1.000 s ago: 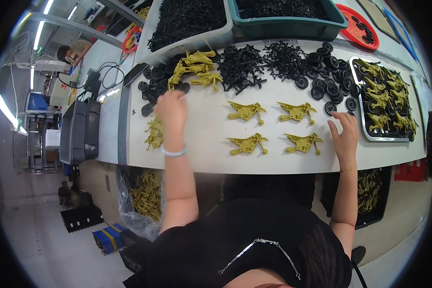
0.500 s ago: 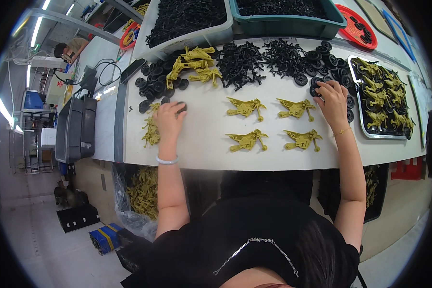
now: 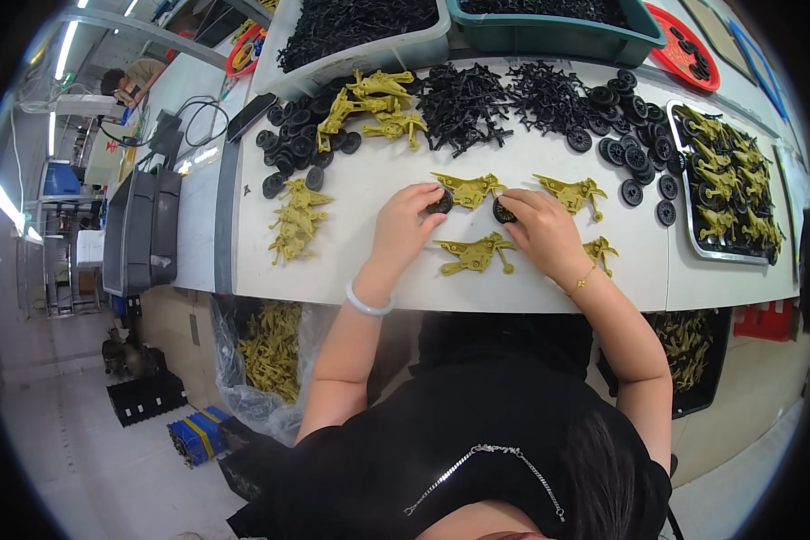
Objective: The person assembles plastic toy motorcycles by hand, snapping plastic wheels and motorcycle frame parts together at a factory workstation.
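Observation:
My left hand (image 3: 403, 227) pinches a black toy wheel (image 3: 441, 203) at the left end of an olive-yellow plastic toy motorcycle frame (image 3: 463, 189). At that frame's right end, my right hand (image 3: 549, 232) grips a second black wheel (image 3: 503, 211). Whether either wheel is seated on the frame, I cannot tell. Below lies another yellow frame (image 3: 473, 254). To the right is a further frame (image 3: 570, 193), and my right hand partly covers one more (image 3: 600, 254).
Loose wheels (image 3: 637, 160) lie at right and left, with heaps of small black parts (image 3: 463, 108) between. Yellow frames (image 3: 295, 220) are stacked at left. A metal tray (image 3: 686, 236) holds assembled pieces. White (image 3: 369, 56) and green (image 3: 562, 38) tubs stand behind.
Both hands have moved inward from the wheel piles at either side to the upper left frame of the group, each bringing a wheel. The view has shifted slightly.

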Motion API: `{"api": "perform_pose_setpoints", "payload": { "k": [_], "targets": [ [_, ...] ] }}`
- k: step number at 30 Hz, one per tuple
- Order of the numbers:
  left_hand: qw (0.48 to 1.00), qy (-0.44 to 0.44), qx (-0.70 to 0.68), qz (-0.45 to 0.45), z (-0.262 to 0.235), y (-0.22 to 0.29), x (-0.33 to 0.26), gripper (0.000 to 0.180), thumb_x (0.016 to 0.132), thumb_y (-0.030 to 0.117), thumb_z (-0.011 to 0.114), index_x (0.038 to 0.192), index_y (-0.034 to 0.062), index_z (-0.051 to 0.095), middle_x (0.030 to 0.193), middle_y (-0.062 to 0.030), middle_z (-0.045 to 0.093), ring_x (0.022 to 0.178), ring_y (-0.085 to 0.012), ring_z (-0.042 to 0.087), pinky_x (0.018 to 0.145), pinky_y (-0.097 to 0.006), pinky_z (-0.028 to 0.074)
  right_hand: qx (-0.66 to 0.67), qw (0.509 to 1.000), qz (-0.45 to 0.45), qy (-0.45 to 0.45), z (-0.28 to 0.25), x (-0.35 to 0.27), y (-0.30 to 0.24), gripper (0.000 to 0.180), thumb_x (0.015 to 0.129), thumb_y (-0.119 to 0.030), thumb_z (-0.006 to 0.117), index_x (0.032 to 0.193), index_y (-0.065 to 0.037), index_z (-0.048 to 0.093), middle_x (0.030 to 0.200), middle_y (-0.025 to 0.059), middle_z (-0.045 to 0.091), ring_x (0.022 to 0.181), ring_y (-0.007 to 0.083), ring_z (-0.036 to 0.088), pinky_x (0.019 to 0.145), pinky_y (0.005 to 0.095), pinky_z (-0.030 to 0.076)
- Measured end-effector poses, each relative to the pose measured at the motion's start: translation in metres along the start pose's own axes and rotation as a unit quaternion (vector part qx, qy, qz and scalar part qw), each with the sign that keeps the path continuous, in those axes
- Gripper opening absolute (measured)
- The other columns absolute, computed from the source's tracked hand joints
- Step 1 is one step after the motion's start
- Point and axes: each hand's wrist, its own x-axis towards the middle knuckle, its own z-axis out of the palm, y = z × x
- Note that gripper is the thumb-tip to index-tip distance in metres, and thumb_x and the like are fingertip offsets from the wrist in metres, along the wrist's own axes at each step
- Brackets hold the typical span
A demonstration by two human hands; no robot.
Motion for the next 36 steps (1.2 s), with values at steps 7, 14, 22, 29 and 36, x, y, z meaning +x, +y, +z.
{"api": "perform_pose_setpoints", "payload": {
  "k": [7,14,22,29,36],
  "targets": [
    [0.998,0.020,0.039,0.043,0.000,-0.001,-0.003,0.034,0.067,0.011,0.076,0.099,0.0020,0.070,0.106,-0.0087,0.067,0.096,-0.0270,0.060,0.085,-0.035,0.047,0.018,1.000,-0.019,0.013,-0.006,0.007,-0.010,0.034,0.073,-0.004,0.069,0.107,-0.002,0.064,0.112,0.0089,0.062,0.101,0.0272,0.058,0.088,0.0370,0.047],
    [1.000,0.003,0.024,0.013,0.000,-0.002,-0.002,0.033,0.068,0.016,0.075,0.099,0.0057,0.071,0.111,-0.0108,0.065,0.104,-0.0301,0.057,0.092,-0.039,0.044,-0.005,0.999,-0.027,-0.039,0.003,0.011,-0.005,0.029,0.072,-0.003,0.066,0.101,0.000,0.064,0.108,0.0078,0.062,0.100,0.0264,0.056,0.088,0.0370,0.046],
    [0.955,0.263,0.138,-0.009,-0.050,-0.069,0.010,0.028,0.074,0.014,0.071,0.101,0.0072,0.066,0.104,-0.0108,0.062,0.104,-0.0300,0.054,0.090,-0.041,0.041,-0.102,0.988,0.037,0.107,-0.056,0.006,0.029,0.034,0.076,-0.009,0.069,0.109,-0.008,0.064,0.117,0.0060,0.060,0.110,0.0268,0.053,0.091,0.0407,0.042],
    [0.903,0.158,0.341,-0.208,-0.088,-0.109,0.000,0.034,0.071,0.020,0.077,0.105,0.0215,0.070,0.102,-0.0009,0.066,0.109,-0.0257,0.052,0.093,-0.050,0.034,-0.286,0.945,0.144,0.068,-0.080,0.001,0.106,0.041,0.073,-0.012,0.072,0.113,-0.014,0.065,0.115,0.0022,0.062,0.108,0.0232,0.053,0.091,0.0380,0.038],
    [0.940,0.220,0.211,-0.151,-0.088,-0.123,0.000,0.035,0.066,0.015,0.079,0.100,0.0179,0.071,0.109,-0.0007,0.066,0.108,-0.0227,0.055,0.094,-0.040,0.034,-0.169,0.962,0.178,0.120,-0.091,0.001,0.117,0.053,0.062,-0.008,0.078,0.113,-0.014,0.064,0.110,0.0035,0.062,0.107,0.0231,0.054,0.091,0.0383,0.038]
  ]
}}
